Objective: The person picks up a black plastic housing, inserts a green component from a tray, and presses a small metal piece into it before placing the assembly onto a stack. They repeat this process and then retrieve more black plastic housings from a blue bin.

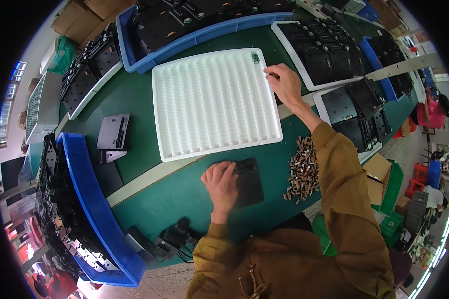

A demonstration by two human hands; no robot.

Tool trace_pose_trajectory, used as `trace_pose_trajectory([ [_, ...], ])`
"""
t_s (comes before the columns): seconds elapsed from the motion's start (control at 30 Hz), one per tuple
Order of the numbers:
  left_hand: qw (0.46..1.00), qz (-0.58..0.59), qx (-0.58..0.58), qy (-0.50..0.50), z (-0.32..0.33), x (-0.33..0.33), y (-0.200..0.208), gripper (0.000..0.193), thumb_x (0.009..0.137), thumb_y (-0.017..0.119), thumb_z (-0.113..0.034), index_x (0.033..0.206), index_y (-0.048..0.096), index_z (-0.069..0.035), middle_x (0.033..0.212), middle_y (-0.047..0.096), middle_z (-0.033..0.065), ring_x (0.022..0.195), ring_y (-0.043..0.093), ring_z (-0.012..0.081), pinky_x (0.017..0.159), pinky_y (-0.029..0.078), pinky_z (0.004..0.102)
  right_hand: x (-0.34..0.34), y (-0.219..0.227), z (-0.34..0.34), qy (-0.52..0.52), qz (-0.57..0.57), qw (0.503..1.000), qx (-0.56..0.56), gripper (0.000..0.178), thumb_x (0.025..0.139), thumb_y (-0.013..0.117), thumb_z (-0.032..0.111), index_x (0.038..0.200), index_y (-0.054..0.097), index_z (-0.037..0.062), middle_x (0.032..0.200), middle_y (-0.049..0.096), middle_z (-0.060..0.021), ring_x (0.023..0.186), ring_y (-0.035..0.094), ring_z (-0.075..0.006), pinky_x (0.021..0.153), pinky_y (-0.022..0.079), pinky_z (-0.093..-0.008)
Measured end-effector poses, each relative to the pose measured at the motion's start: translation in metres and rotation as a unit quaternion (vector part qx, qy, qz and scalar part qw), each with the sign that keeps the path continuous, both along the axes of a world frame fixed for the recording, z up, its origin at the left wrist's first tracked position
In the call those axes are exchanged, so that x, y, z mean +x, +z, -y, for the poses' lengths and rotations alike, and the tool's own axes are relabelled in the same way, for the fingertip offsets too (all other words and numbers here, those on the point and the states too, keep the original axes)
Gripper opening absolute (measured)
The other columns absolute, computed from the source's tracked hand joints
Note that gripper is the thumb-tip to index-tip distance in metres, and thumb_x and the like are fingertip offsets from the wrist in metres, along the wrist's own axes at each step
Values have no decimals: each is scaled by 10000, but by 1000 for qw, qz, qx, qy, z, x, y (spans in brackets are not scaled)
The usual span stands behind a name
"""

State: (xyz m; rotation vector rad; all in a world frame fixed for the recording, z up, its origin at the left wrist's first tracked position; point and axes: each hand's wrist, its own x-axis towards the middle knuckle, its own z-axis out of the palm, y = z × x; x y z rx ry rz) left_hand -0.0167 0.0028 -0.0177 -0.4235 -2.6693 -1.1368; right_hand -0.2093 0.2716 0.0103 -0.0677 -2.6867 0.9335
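Note:
A white plastic tray [217,99] with rows of small pockets lies in front of me. A few small green parts [255,58] sit in its far right corner. My right hand [286,87] is by the tray's right edge near them, thumb and fingertips pinched together; anything between them is too small to make out. Closer to me, a flat black panel [249,187] lies on the green table, slightly blurred. My left hand [220,184] is closed at its left side, its curled fingers gripping the panel's upper left part.
A heap of small brown-and-silver parts [303,169] lies right of the panel. Blue bins [92,199] and white trays [297,60] full of black panels surround the work area. A grey metal bracket [113,132] lies left; black adapters with cables [172,239] sit at the near edge.

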Motion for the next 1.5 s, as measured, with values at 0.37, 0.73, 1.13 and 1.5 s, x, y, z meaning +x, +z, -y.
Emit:
trace_pose_trajectory([
  [0.37, 1000, 17, -3, 1, 3, 1, -1, 387, 687, 723, -38, 1066, 681, -106, 1089, 620, 25, 1042, 555, 260, 905, 366, 409, -66, -5, 11, 19, 49, 980, 190, 168, 787, 691, 64, 954, 691, 88, 965, 617, -98, 857, 646, -309, 718, 512, -418],
  [0.73, 1000, 27, 4, -8, 3, -2, 4, 386, 704, 711, -27, 1079, 673, -106, 1102, 615, 24, 1053, 553, 263, 904, 367, 408, -110, 9, -17, 178, 179, 952, 173, 162, 712, 723, 79, 783, 601, 1, 796, 626, -111, 738, 627, -244, 671, 515, -398],
  [1.13, 1000, 6, 15, 0, 1, -1, 4, 351, 723, 707, -45, 1068, 682, -100, 1082, 631, 36, 1041, 564, 265, 904, 369, 403, -32, 62, -4, 175, 140, 962, -158, 140, 842, 667, 58, 970, 672, 2, 790, 662, -42, 736, 621, -119, 661, 498, -253],
  [1.5, 1000, -9, 23, 17, 0, 0, -6, 342, 681, 728, -46, 1016, 693, -111, 1060, 644, 17, 1027, 569, 252, 915, 373, 389, 186, 14, 75, 80, 339, 818, -457, 177, 861, 637, -51, 1033, 667, -26, 912, 684, -37, 839, 638, -89, 752, 528, -236],
])
